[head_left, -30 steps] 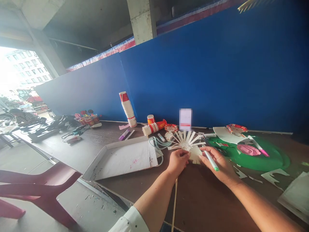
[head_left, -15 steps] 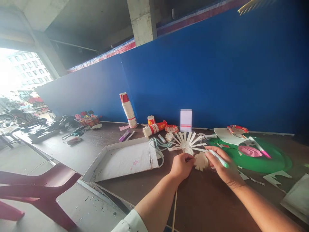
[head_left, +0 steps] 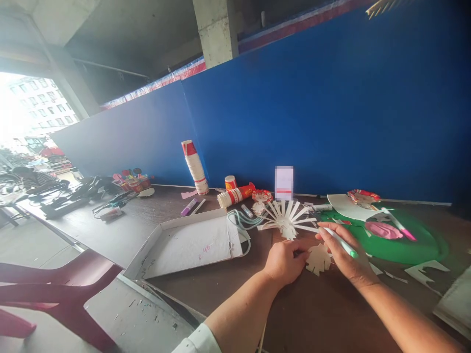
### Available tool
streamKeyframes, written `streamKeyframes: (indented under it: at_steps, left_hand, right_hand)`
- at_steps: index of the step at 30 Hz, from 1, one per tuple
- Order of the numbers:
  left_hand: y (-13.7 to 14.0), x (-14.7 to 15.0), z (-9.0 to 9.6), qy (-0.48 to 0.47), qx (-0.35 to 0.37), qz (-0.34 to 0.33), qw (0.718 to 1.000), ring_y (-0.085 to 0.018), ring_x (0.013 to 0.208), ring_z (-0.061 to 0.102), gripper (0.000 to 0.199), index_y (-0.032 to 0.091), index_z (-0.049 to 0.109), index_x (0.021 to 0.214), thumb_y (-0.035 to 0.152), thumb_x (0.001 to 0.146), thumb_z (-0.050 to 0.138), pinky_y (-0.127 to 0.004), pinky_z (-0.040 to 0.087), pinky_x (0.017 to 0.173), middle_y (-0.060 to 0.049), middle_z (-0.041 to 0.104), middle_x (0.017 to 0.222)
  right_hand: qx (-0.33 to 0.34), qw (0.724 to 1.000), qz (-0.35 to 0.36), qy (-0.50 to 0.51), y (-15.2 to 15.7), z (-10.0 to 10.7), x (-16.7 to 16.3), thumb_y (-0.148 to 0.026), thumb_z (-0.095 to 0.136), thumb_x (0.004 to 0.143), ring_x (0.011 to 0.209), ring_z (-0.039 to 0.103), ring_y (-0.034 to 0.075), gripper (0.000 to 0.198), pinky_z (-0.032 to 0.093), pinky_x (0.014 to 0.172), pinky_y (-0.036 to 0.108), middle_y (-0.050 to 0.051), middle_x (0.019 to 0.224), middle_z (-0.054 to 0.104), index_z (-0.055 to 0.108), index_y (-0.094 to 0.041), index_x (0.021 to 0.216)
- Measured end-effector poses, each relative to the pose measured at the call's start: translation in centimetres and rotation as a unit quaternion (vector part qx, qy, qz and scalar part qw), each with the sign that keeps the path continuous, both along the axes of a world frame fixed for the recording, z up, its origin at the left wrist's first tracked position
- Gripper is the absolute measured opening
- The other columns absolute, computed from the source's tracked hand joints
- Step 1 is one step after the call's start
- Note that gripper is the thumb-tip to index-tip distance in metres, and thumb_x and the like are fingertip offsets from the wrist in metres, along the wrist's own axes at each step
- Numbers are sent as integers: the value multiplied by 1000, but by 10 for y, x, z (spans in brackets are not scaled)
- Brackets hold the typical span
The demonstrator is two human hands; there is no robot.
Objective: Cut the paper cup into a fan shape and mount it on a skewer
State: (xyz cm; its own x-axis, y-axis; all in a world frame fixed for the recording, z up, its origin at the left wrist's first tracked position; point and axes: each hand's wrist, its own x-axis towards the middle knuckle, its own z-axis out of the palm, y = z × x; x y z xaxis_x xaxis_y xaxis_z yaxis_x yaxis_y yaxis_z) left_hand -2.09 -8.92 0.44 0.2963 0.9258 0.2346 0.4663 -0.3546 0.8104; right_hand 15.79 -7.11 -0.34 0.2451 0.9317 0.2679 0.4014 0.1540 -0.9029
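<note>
My left hand (head_left: pixel 285 264) is closed at the left edge of a small off-white paper cutout (head_left: pixel 318 259) with a notched, flower-like rim. Between the fingers of my right hand (head_left: pixel 348 257) is a white marker (head_left: pixel 343 245) with a green end, slanting up to the left. That hand hovers just right of the cutout. Beyond both hands lies a paper cup (head_left: pixel 286 228) cut into fanned white strips. A thin stick (head_left: pixel 262 336) shows partly under my left forearm.
A shallow white cardboard box (head_left: pixel 187 245) lies left. Behind are stacked paper cups (head_left: pixel 195 166), toppled cups (head_left: pixel 237 195) and a purple marker (head_left: pixel 189 206). Right, a green round board (head_left: pixel 415 252) bears a pink piece (head_left: pixel 383 230) and a pink-tipped marker (head_left: pixel 399 225). A blue panel (head_left: pixel 312 113) stands behind; a maroon chair (head_left: pixel 73 284) is left.
Both hands and the notched cutout have shifted a little to the right and toward me. The marker stays in my right hand.
</note>
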Motion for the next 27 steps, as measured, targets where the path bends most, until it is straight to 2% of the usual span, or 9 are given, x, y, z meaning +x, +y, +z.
streamKeyframes:
  at_steps: [7,16,19,23,27]
  left_hand:
    - [3,0,-4,9,-4,37,999,-15,72,58,21,24,77,95,27,81,61,-24,43,68,0,73,85]
    - [6,0,-6,-33,-23,60,997,-16,75,62,19,21,77,91,26,80,62,-25,45,71,-1,74,85]
    - [6,-1,-6,-46,-32,67,996,-16,75,62,18,20,76,89,26,80,62,-26,45,72,-2,73,83]
    - [9,-1,-5,-71,-67,74,992,-14,65,59,17,19,75,88,27,80,62,-25,44,65,-1,69,71]
    - [12,-2,-6,-109,-122,82,983,-11,52,52,16,16,73,85,27,79,63,-22,40,54,2,59,56]
  right_hand:
    - [-2,1000,14,1,0,-1,1,-63,56,82,66,67,20,46,53,63,32,7,82,75,65,-23,105]
    - [40,998,6,-57,0,0,0,-62,58,78,67,68,22,46,51,60,32,6,79,74,67,-23,100]
    - [29,996,-2,-86,-1,-1,0,-60,59,78,68,68,22,43,51,61,32,4,84,74,68,-25,102]
    - [18,995,4,-97,-2,-3,2,-55,60,80,68,68,21,37,52,61,32,3,88,74,67,-27,104]
    - [31,994,20,-100,-1,-4,3,-49,60,80,62,67,19,33,52,60,31,2,83,74,67,-27,103]
